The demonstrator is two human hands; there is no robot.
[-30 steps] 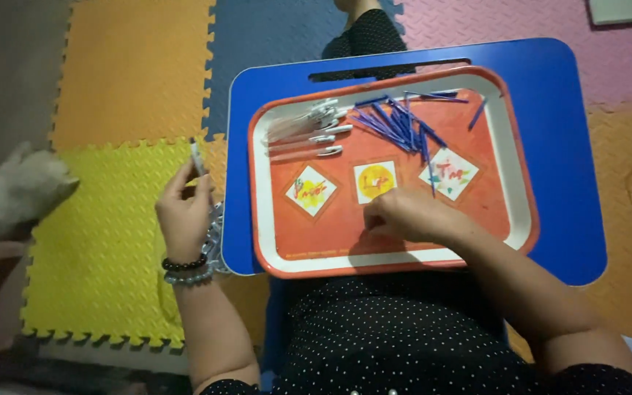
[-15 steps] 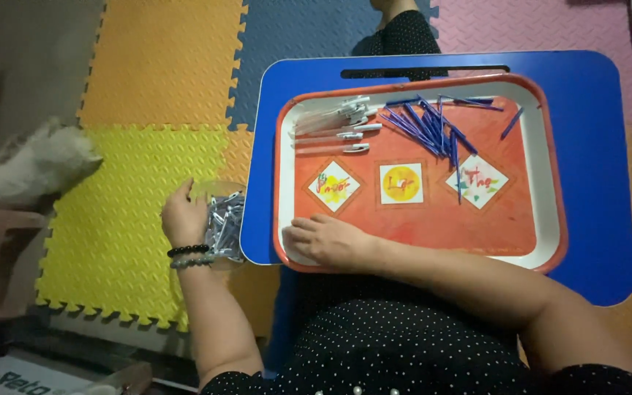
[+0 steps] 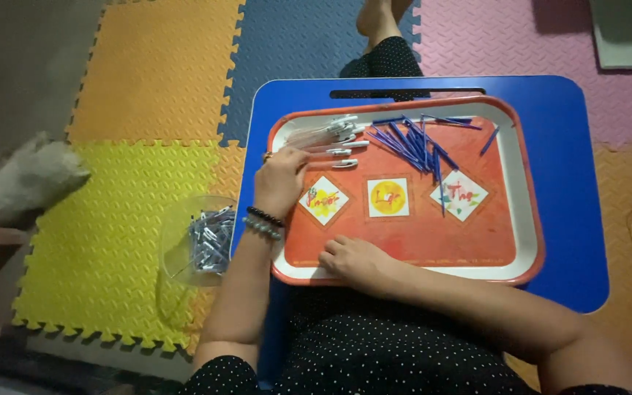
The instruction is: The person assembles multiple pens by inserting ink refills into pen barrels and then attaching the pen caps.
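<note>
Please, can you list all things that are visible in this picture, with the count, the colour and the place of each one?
tray: one, orange with a pale rim, on the lap table
lap table: one, blue, over the legs
blue refills: a pile, too many to count, tray top
clear pen barrels: several, tray top left
picture cards: three, white and yellow, tray middle
clear bowl: one, holding small pen parts, on the yellow mat
foam mats: yellow, orange, blue, pink, on the floor
bracelets: two, left wrist
left hand: beside the barrels
right hand: on the tray's near edge

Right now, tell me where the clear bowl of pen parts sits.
In the head view, the clear bowl sits on the yellow floor mat, left of the blue lap table, just outside the left hand's beaded wrist.
</note>
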